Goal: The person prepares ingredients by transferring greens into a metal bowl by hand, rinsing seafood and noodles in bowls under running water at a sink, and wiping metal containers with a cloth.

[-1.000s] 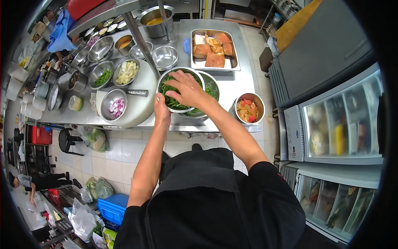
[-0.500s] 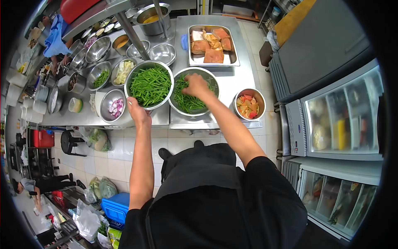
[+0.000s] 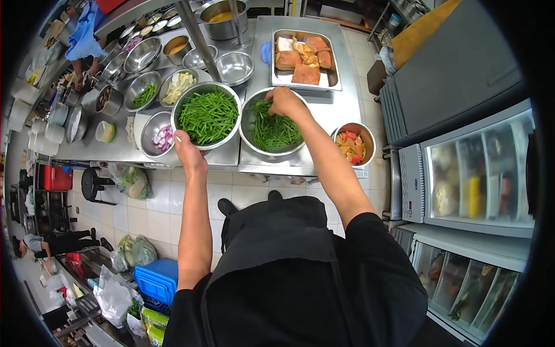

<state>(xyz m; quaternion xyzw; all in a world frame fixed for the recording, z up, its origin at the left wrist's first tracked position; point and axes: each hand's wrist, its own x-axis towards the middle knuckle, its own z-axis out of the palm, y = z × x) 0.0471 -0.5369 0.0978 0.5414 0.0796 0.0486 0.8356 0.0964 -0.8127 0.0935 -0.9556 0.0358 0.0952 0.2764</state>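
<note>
My left hand grips the near rim of a steel bowl heaped with cut green beans, thumb on the edge and the other fingers hidden beneath. The bowl is tilted slightly and overlaps a smaller bowl of chopped red onion. Beside it on the right stands a steel colander holding more green beans. My right hand reaches over its far side, its fingers curled closed around some of the beans; the fingertips are partly hidden.
Behind the colander lies a steel tray of browned meat blocks. A pot of cut vegetables stands at the table's right corner. An empty steel bowl and a shelf post are behind the bean bowl. Another person's hands show at far left.
My right hand has moved from the middle of the colander to its far rim area. The view has shifted slightly; my left hand still holds the bean bowl.
</note>
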